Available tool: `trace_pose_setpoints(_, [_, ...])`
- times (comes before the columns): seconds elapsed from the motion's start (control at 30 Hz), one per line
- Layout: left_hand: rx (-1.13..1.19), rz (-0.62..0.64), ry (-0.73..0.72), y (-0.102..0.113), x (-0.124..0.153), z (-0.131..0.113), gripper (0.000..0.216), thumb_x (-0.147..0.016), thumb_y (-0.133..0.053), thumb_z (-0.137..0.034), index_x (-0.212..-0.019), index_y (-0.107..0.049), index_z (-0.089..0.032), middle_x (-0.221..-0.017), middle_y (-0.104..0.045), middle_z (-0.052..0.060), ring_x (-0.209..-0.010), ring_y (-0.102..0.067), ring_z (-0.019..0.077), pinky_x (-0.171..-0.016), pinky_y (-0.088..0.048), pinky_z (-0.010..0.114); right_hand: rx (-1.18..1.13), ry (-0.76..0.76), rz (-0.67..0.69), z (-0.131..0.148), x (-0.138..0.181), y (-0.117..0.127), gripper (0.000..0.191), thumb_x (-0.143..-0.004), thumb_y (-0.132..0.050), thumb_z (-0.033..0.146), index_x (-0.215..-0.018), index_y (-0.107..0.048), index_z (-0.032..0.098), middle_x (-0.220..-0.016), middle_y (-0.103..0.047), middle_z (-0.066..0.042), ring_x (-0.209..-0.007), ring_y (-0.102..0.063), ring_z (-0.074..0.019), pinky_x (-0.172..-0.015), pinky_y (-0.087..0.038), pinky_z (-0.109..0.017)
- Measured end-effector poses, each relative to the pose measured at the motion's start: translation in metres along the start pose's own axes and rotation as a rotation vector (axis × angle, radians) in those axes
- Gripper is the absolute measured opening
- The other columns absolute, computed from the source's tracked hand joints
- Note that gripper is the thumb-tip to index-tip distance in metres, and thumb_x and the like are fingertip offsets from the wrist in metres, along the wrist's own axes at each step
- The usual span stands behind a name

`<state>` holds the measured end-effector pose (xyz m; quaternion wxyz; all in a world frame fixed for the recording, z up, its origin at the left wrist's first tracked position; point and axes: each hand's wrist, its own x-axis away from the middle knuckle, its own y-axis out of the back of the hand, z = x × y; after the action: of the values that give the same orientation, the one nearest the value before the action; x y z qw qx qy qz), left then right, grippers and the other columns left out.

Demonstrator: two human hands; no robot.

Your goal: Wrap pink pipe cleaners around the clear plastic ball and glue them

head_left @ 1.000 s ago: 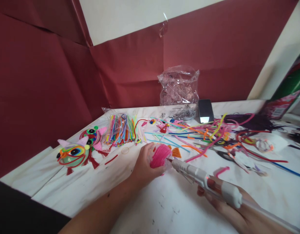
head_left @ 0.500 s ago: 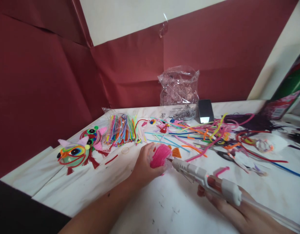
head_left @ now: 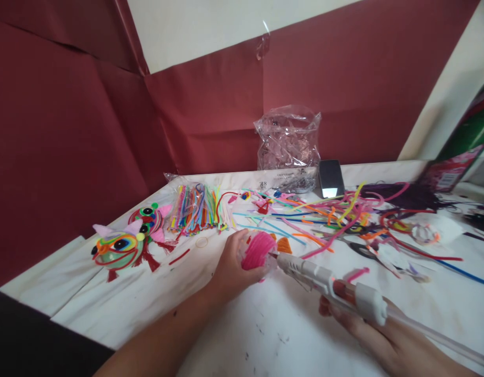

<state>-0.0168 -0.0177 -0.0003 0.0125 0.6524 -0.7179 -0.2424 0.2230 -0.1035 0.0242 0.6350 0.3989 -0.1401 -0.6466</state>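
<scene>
My left hand is closed around a round ball wrapped in pink pipe cleaner, holding it just above the white table. My right hand grips a white glue gun whose nozzle touches the right side of the pink ball. An orange pipe-cleaner piece lies right behind the ball. A short pink bent piece lies beside the gun.
Two finished pipe-cleaner fish figures sit at the left. A bag of coloured pipe cleaners, loose strands, scissors, a phone and a clear plastic bag lie behind. Red paper covers the walls.
The glue gun and my right hand have shifted slightly left and up; the left hand with the pink ball has stayed in place.
</scene>
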Motion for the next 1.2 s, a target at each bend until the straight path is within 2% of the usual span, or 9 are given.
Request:
trace_pose_setpoints(0.17, [-0.002, 0.001, -0.006, 0.000, 0.000, 0.002, 0.079, -0.059, -0.077, -0.027, -0.128, -0.041, -0.020, -0.132, -0.048, 0.012, -0.124, -0.046, 0.0291, -0.105, -0.036, 0.042, 0.016, 0.001, -0.008, -0.006, 0.002, -0.002, 0.037, -0.076, -0.045, 0.049, -0.072, -0.074, 0.026, -0.072, -0.076, -0.005, -0.067, -0.072, -0.0240, -0.059, -0.060, -0.029])
trace_pose_setpoints(0.4, [0.015, -0.007, -0.025, -0.001, -0.001, 0.005, 0.080, -0.058, -0.078, -0.026, -0.129, -0.041, -0.020, -0.132, -0.048, 0.012, -0.124, -0.046, 0.0287, -0.105, -0.035, 0.042, 0.020, -0.019, 0.013, 0.004, -0.001, 0.002, 0.037, -0.073, -0.045, 0.047, -0.078, -0.074, 0.024, -0.074, -0.077, -0.005, -0.070, -0.073, -0.0252, -0.061, -0.060, -0.030])
trace_pose_setpoints(0.6, [-0.002, -0.016, -0.024, -0.001, 0.000, 0.004, 0.079, -0.058, -0.077, -0.025, -0.128, -0.042, -0.021, -0.131, -0.049, 0.011, -0.123, -0.047, 0.0290, -0.104, -0.037, 0.043, 0.007, 0.002, 0.021, 0.002, -0.001, 0.001, 0.034, -0.075, -0.046, 0.046, -0.075, -0.072, 0.025, -0.071, -0.076, -0.005, -0.066, -0.072, -0.0236, -0.059, -0.060, -0.028])
trace_pose_setpoints(0.77, [-0.010, -0.015, -0.024, -0.001, 0.000, 0.001, 0.078, -0.057, -0.078, -0.028, -0.127, -0.043, -0.020, -0.131, -0.048, 0.012, -0.124, -0.046, 0.0295, -0.105, -0.035, 0.043, -0.007, 0.016, 0.108, -0.001, -0.001, 0.001, 0.032, -0.079, -0.045, 0.046, -0.080, -0.069, 0.025, -0.076, -0.077, -0.004, -0.072, -0.073, -0.0236, -0.055, -0.059, -0.024])
trace_pose_setpoints(0.9, [-0.009, -0.011, -0.023, -0.001, -0.001, 0.003, 0.079, -0.057, -0.078, -0.026, -0.127, -0.042, -0.020, -0.131, -0.049, 0.012, -0.123, -0.047, 0.0293, -0.105, -0.035, 0.044, -0.011, -0.002, 0.074, -0.003, -0.001, 0.000, 0.031, -0.079, -0.046, 0.047, -0.079, -0.068, 0.025, -0.076, -0.077, -0.004, -0.071, -0.073, -0.0246, -0.055, -0.059, -0.026])
trace_pose_setpoints(1.0, [-0.007, -0.007, -0.026, -0.001, -0.001, 0.003, 0.080, -0.057, -0.079, -0.027, -0.127, -0.042, -0.021, -0.132, -0.049, 0.012, -0.123, -0.047, 0.0296, -0.105, -0.036, 0.044, -0.020, 0.014, 0.096, -0.005, 0.000, -0.001, 0.028, -0.078, -0.049, 0.044, -0.083, -0.068, 0.026, -0.080, -0.077, -0.003, -0.074, -0.072, -0.0243, -0.057, -0.059, -0.025])
trace_pose_setpoints(1.2, [0.003, -0.005, -0.041, -0.001, -0.001, 0.003, 0.078, -0.058, -0.078, -0.029, -0.127, -0.042, -0.021, -0.131, -0.049, 0.011, -0.123, -0.047, 0.0289, -0.105, -0.036, 0.044, -0.049, 0.026, 0.080, 0.000, 0.000, 0.003, 0.026, -0.078, -0.047, 0.042, -0.074, -0.066, 0.026, -0.071, -0.075, -0.003, -0.063, -0.071, -0.0226, -0.051, -0.058, -0.025])
